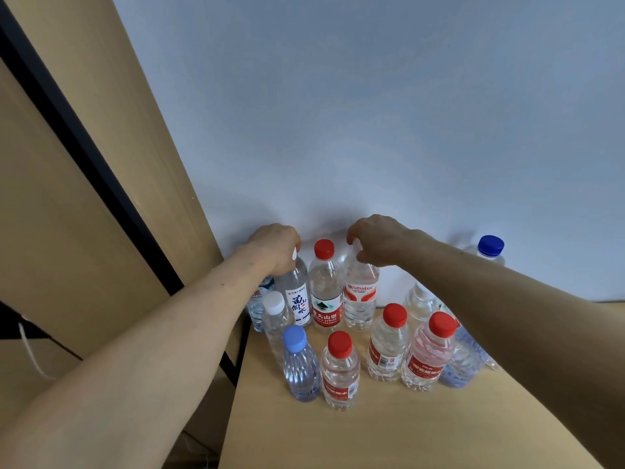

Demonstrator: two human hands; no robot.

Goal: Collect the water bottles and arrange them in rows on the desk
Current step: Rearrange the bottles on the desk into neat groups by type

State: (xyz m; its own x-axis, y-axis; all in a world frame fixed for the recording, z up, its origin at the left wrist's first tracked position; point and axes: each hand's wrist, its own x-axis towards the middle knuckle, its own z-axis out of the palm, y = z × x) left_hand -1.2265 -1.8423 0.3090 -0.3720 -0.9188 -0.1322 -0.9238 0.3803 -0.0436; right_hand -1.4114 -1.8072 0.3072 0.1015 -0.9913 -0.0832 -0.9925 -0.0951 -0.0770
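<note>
The left hand [275,247] held the top of the white-labelled bottle [297,299], its fingers curled round the cap. The right hand [378,240] gripped the cap of the Wahaha bottle [360,299]. Both bottles stood upright at the far left corner of the desk [372,434], close to the wall [338,130], with a red-capped bottle [325,289] between them. A light-blue-capped bottle [301,363] stood in a nearer row.

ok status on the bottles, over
Left grip on blue-script bottle cap, right grip on Wahaha bottle cap. Both upright, back row. Red-cap bottle stands between them.
</note>
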